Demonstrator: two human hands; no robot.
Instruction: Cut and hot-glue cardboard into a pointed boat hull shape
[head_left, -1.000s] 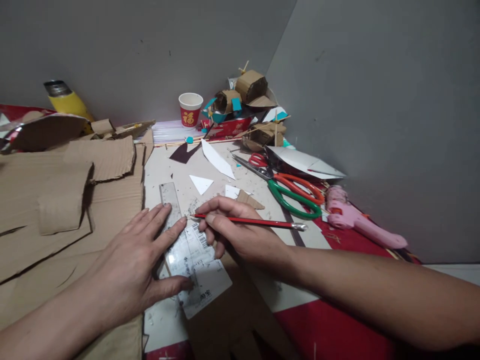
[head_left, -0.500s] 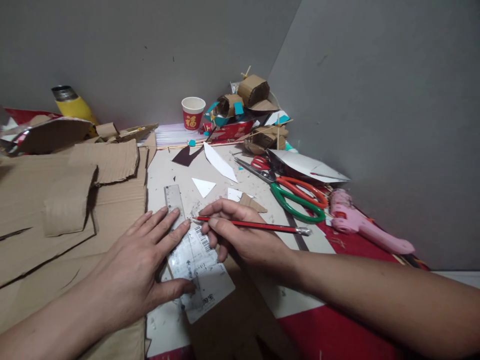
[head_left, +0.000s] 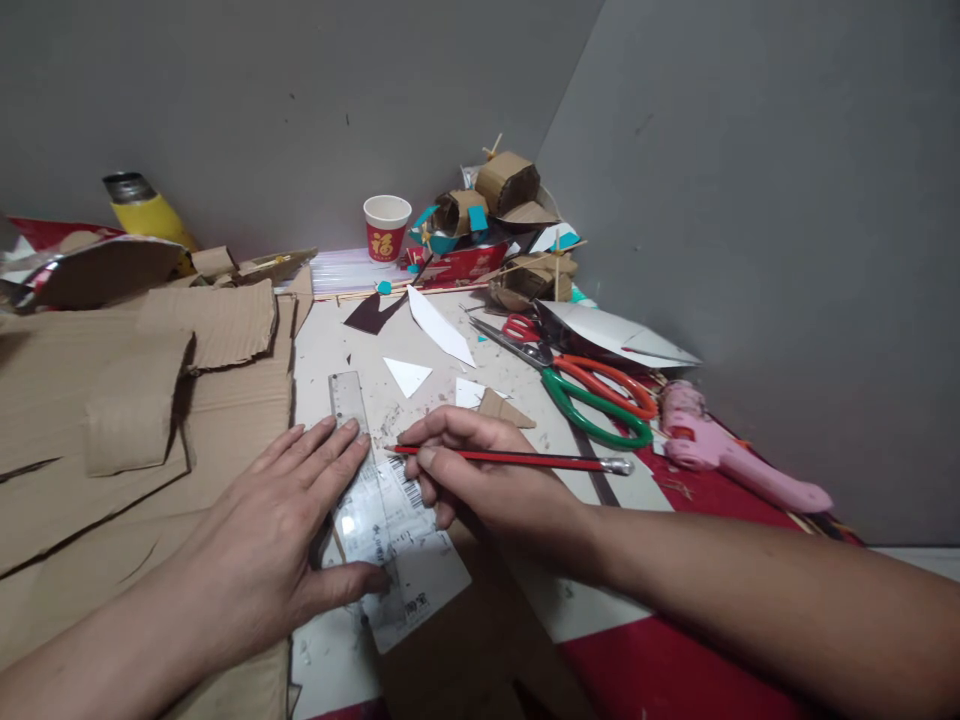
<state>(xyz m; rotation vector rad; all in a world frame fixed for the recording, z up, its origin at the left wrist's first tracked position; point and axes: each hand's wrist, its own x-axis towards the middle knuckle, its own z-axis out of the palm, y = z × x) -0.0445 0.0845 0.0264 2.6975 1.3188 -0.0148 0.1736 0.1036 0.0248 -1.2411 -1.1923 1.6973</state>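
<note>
A clear ruler (head_left: 346,398) lies lengthwise under my left hand (head_left: 289,520), whose fingers are stretched out and press down on it. Below the ruler is a white printed label (head_left: 420,575) with a barcode, on a piece of brown cardboard (head_left: 480,640). My right hand (head_left: 480,460) is closed in a writing grip around a red and black pencil (head_left: 525,460). The pencil's tip points left, close to the ruler's right edge near my left fingertips. Whether the tip touches the surface I cannot tell.
Cardboard sheets (head_left: 225,410) are piled at left. Scissors with orange and green handles (head_left: 596,425) and a pink glue gun (head_left: 739,460) lie at right. A paper cup (head_left: 387,240) and cardboard models (head_left: 506,185) stand at the back. White paper scraps (head_left: 407,376) lie ahead of my hands.
My right hand and the pencil have shifted slightly toward me, the tip moving down along the ruler's edge. My left index finger has drawn in a little; the ruler looks unmoved.
</note>
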